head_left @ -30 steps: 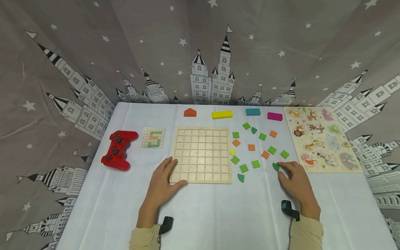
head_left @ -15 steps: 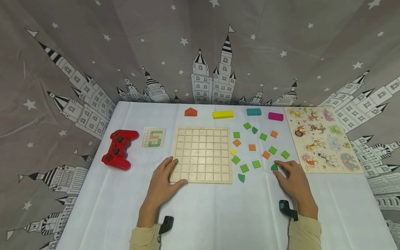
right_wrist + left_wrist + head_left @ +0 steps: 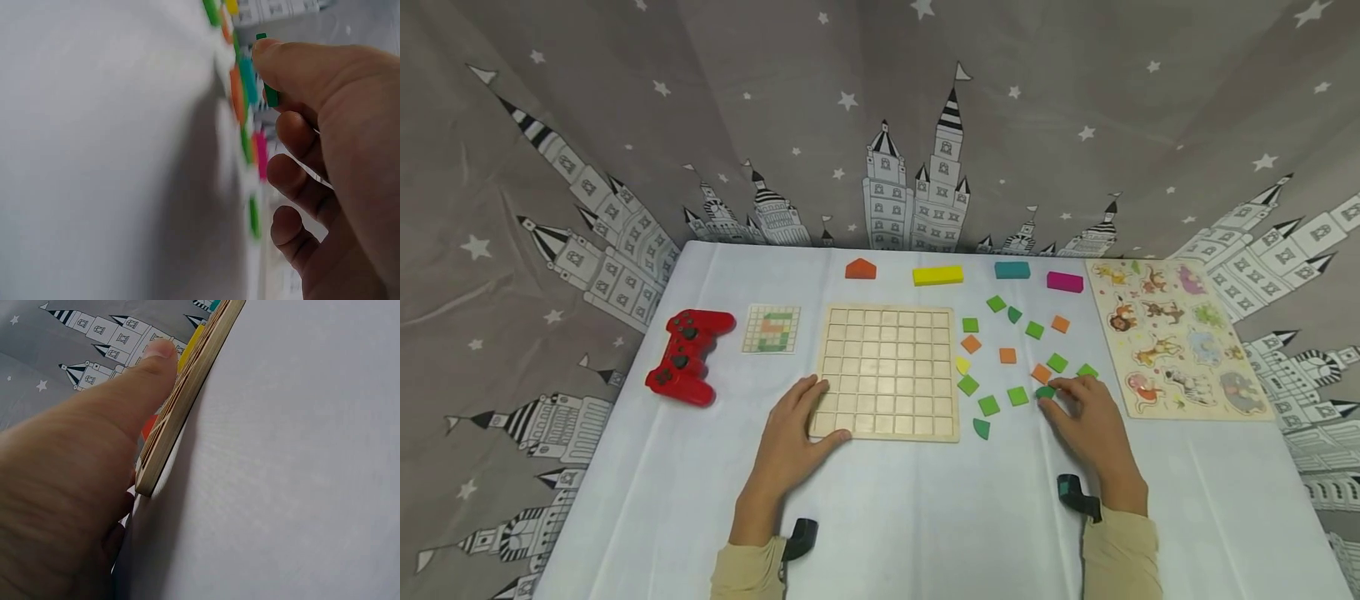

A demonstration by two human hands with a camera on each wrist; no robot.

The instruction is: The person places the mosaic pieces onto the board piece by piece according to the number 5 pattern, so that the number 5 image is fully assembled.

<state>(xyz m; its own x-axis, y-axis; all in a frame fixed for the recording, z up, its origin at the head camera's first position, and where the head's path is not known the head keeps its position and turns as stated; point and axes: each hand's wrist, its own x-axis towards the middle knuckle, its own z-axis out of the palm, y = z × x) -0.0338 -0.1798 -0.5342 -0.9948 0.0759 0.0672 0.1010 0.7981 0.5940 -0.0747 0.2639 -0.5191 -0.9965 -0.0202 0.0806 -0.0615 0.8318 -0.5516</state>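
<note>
Between thumb and index finger, my right hand (image 3: 1092, 429) pinches a dark green quarter-circle tile (image 3: 1045, 392). In the right wrist view the green tile (image 3: 270, 94) shows edge-on, held above the white cloth, and the other fingers hang loosely curled. My left hand (image 3: 790, 442) rests at the near left corner of a wooden grid board (image 3: 883, 375), fingers at its left side and thumb along the front edge. The left wrist view shows the thumb extended over the edge of the board (image 3: 181, 412). Green square tiles (image 3: 1017, 396) and orange square tiles (image 3: 1007, 356) lie scattered right of the board.
A small pattern card (image 3: 771, 329) and a red game controller (image 3: 688, 358) lie to the left. Orange, yellow (image 3: 937, 276), teal and magenta blocks line the back. An animal puzzle board (image 3: 1180, 337) lies at the right. A yellow tile (image 3: 962, 365) sits by the grid board's right edge.
My right hand has lifted the green quarter-circle tile from the cloth and moved left with it, towards the loose tiles. The left hand has stayed at the board's corner.
</note>
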